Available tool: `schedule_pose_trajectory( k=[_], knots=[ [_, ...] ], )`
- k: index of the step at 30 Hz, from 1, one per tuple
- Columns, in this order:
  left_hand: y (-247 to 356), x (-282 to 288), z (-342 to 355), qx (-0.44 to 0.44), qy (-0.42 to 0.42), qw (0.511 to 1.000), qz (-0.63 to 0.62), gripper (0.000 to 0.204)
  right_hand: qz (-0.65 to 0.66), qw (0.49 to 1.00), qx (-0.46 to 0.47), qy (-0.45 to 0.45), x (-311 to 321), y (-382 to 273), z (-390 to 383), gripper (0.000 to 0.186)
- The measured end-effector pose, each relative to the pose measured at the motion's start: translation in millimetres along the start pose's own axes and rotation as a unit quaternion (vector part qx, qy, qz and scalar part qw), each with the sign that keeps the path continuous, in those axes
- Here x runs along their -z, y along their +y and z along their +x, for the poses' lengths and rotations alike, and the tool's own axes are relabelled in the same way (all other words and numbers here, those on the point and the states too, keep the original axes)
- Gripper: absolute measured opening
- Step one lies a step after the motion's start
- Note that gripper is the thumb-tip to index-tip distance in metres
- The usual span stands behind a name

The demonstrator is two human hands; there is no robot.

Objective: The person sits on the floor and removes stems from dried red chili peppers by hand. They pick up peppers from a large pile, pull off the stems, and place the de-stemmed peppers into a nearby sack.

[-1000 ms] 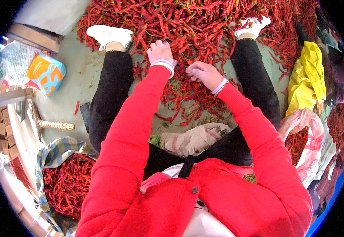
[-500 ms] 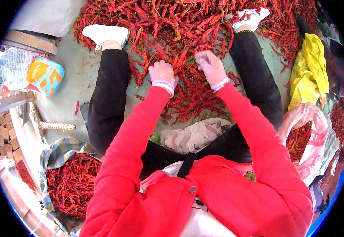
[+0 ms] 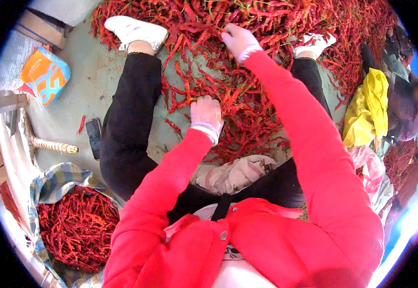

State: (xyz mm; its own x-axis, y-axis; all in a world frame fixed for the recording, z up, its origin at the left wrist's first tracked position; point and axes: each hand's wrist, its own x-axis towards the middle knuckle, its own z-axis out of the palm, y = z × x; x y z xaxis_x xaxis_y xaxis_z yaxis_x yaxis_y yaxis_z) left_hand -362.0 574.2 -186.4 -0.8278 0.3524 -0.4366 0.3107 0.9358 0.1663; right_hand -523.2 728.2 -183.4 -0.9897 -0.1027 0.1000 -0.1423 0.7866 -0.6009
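Dried red chili peppers (image 3: pixel 247 98), some with green stems, lie in a heap between my outstretched legs and spread far beyond my feet. My right hand (image 3: pixel 240 42), in a thin pale glove, reaches to the far part of the heap. Its thumb and fingertips pinch at a dried red chili pepper there. My left hand (image 3: pixel 206 113), gloved too, stays lower over the near left side of the heap. Its fingers are curled under, and the back of the hand hides what they hold, if anything.
A checked sack (image 3: pixel 58 180) full of chilies stands by my left thigh, near a phone (image 3: pixel 94 138) and a corncob-like stick (image 3: pixel 55 145). An orange and blue packet (image 3: pixel 46 76) lies farther left. Right are a yellow bag (image 3: pixel 368 110) and a pinkish plastic bag (image 3: pixel 368 168). A whitish cloth sack (image 3: pixel 233 175) lies before my lap.
My right hand has moved away from my left, up and outward to the far chilies. My left hand has come a little nearer to me, still curled. The view has shifted slightly.
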Motion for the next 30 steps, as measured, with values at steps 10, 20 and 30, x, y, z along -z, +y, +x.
schedule_pose_trajectory(
  k=[10,20,30],
  knots=[
    [-3,28,-66,-0.059,0.143,0.741,-0.653,0.017,0.251,0.923,-0.101,-0.275,62,-77,-199,0.02],
    [-2,24,-96,-0.098,0.182,0.789,-0.578,0.011,0.349,0.865,-0.198,-0.3,42,-98,-234,0.027],
    [-5,17,-95,0.063,0.112,0.512,-0.849,0.012,0.39,0.724,-0.061,-0.566,62,-75,-167,0.035]
  ],
)
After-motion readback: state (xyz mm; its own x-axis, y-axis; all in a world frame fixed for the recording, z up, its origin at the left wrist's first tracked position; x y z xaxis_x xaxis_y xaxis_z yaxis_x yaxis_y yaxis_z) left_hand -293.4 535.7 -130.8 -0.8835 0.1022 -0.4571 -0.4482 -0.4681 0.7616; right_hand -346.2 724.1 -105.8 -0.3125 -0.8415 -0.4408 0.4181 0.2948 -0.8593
